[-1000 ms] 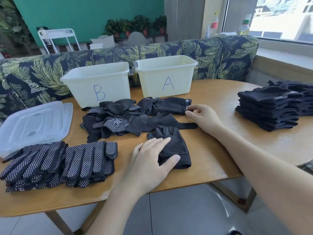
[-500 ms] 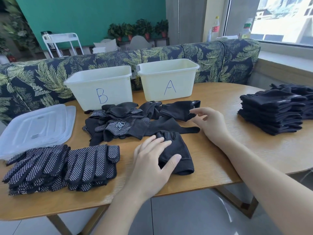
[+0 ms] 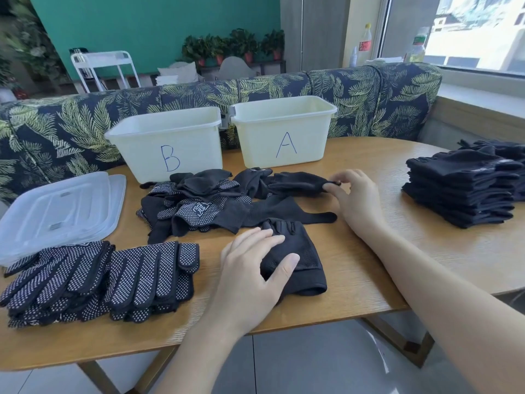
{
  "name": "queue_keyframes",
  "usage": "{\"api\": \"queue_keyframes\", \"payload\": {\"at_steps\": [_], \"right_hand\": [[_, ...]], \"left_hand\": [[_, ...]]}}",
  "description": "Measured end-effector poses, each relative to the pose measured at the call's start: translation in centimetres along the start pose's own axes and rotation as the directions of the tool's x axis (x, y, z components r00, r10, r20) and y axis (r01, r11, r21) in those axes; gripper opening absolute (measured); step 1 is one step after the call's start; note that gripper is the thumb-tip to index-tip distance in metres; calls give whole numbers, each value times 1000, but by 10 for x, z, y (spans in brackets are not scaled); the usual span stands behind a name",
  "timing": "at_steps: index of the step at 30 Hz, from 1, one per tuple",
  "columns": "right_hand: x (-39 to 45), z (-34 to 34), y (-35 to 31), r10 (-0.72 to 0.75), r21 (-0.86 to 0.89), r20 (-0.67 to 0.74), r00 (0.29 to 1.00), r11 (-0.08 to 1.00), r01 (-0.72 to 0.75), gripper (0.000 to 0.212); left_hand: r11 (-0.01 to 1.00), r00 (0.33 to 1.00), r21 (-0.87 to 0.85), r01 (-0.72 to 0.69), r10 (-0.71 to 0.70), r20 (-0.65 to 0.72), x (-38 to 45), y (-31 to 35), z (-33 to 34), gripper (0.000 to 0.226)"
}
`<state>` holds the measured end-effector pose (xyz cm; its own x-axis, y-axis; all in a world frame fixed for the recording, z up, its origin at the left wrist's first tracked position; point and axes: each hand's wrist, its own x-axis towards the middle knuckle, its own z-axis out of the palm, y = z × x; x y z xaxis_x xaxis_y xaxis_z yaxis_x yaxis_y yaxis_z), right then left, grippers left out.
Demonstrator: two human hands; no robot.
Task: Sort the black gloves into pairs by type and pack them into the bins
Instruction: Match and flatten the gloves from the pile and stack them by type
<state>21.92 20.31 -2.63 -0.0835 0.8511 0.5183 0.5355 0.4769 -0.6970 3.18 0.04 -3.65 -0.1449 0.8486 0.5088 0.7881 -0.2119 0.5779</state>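
Since a second ago, the right hand (image 3: 355, 200) has pinched a plain glove's (image 3: 298, 182) cuff in the loose heap; left hand (image 3: 250, 268), fingers together, flattens its likely fingerless mate (image 3: 301, 257) at the table's near edge.

Clear lids (image 3: 61, 207) lie on the wooden table (image 3: 369, 268) before a leaf-patterned sofa (image 3: 369, 98).

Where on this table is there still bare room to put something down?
Bare table lies between the right hand and the stacked plain gloves, and in front of that stack. Crowded: the loose glove pile before the bins, dotted gloves and lids at left.
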Motion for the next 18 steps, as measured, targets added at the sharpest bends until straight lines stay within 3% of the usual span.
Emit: {"api": "queue_keyframes", "payload": {"at_steps": [3,6,13,18], "right_hand": [[0,-5,1,135,166,-88,987,979,-119,6],[0,-6,0,188,247,-155,970,958,-147,9],[4,-20,-29,149,352,-231,962,934,-60,9],[17,-33,-56,70,292,-244,967,956,4,7]], "left_hand": [[1000,1000,-12,0,-1,-25,0,1,0,50],[1000,997,0,-21,21,-70,1,1,-1,46],[998,980,0,-65,64,-191,5,1,-1,35],[996,976,8,-89,89,-200,7,0,0,33]]}}
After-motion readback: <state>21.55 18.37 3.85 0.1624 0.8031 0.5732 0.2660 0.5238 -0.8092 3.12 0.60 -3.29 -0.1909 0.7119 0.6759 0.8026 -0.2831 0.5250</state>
